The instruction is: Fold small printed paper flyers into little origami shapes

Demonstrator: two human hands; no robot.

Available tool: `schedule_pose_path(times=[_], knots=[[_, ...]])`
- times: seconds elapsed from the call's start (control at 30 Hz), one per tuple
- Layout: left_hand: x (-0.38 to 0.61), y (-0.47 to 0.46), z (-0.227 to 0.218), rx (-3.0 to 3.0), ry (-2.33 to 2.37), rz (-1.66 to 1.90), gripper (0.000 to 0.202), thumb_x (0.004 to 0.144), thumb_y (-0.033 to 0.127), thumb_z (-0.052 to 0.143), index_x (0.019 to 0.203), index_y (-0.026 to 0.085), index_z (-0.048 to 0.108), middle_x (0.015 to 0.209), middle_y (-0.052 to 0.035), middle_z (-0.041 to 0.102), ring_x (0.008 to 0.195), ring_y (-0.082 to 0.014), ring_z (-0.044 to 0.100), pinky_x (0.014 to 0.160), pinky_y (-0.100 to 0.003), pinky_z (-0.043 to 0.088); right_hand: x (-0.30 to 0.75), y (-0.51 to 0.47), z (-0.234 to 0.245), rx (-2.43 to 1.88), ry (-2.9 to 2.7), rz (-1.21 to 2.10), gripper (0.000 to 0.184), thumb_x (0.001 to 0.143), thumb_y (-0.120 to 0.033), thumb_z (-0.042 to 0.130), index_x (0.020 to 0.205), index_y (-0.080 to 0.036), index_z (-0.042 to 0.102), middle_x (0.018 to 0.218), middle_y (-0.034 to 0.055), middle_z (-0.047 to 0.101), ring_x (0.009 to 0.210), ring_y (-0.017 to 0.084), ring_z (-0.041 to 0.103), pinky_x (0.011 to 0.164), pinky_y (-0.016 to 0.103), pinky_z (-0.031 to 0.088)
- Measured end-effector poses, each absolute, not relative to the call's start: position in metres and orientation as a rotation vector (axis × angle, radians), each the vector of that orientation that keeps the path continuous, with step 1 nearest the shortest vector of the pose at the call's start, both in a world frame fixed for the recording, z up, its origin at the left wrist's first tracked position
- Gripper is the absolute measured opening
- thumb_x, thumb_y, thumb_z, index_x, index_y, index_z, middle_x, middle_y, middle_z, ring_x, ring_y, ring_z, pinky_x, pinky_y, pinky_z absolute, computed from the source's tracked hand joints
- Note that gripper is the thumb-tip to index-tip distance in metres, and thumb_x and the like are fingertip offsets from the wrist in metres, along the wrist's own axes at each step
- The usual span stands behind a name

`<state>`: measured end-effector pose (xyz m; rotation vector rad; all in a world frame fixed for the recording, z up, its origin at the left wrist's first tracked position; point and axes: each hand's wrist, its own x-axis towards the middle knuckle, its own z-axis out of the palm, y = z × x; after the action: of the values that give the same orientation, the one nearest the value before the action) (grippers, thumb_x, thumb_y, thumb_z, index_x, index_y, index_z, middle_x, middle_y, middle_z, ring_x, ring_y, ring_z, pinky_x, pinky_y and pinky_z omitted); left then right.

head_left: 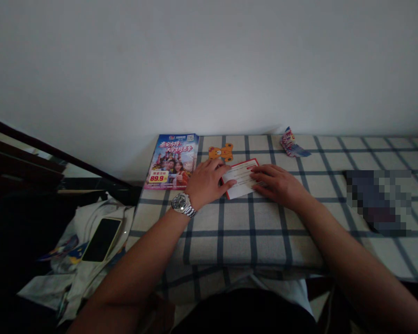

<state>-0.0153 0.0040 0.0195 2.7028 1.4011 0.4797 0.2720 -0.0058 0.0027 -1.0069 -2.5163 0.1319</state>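
Both hands rest on a red-edged card (242, 180) lying flat on the checked tablecloth (237, 222) beside a travel brochure (172, 160); the left hand (207, 183) covers its left edge, fingers curled together, the right hand (277, 184) presses its right side, fingers outstretched. Thin and light, it likely bends easily, best pinched at a free corner

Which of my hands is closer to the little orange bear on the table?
Left. The left hand lies just below the orange bear; the right hand rests farther to the right, on the white card.
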Motion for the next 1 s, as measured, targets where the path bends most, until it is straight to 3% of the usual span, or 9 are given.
schedule_pose_path(times=[0.3,0.43,0.63,1.0], knots=[[-0.017,0.006,0.018,2.669,1.386,0.489,0.026,0.106,0.039,0.056,0.122,0.024,0.071,0.105,-0.0054,0.073,0.096,-0.0226,0.067,0.086,-0.037,0.052,0.27,-0.005,-0.002,-1.0,-2.489,0.142,0.035,0.099,-0.034,0.066,0.131,-0.019,0.067,0.141,0.0155,0.067,0.135,0.036,0.06,0.113,0.057,0.054],[-0.015,0.007,0.016,2.689,1.341,0.555,0.027,0.104,0.038,0.059,0.124,0.023,0.07,0.11,-0.0065,0.071,0.101,-0.0235,0.067,0.088,-0.038,0.054,0.272,-0.004,-0.002,-0.967,-2.511,0.207,0.033,0.1,-0.03,0.064,0.131,-0.021,0.069,0.147,0.0146,0.062,0.141,0.036,0.054,0.116,0.059,0.051],[-0.016,0.009,0.01,2.757,1.023,0.563,0.037,0.101,0.035,0.065,0.136,0.022,0.064,0.143,-0.0084,0.062,0.129,-0.0269,0.06,0.113,-0.047,0.047,0.274,-0.003,-0.005,-0.929,-2.549,0.263,0.035,0.099,-0.021,0.061,0.134,-0.022,0.067,0.151,0.0141,0.059,0.146,0.034,0.049,0.119,0.059,0.048],[-0.014,0.004,0.013,2.769,1.069,0.527,0.043,0.096,0.043,0.072,0.133,0.022,0.068,0.138,-0.0106,0.062,0.127,-0.03,0.059,0.114,-0.052,0.046,0.272,-0.004,0.001,-1.005,-2.485,0.116,0.03,0.099,-0.025,0.064,0.127,-0.024,0.073,0.146,0.015,0.06,0.136,0.035,0.053,0.113,0.059,0.052]])
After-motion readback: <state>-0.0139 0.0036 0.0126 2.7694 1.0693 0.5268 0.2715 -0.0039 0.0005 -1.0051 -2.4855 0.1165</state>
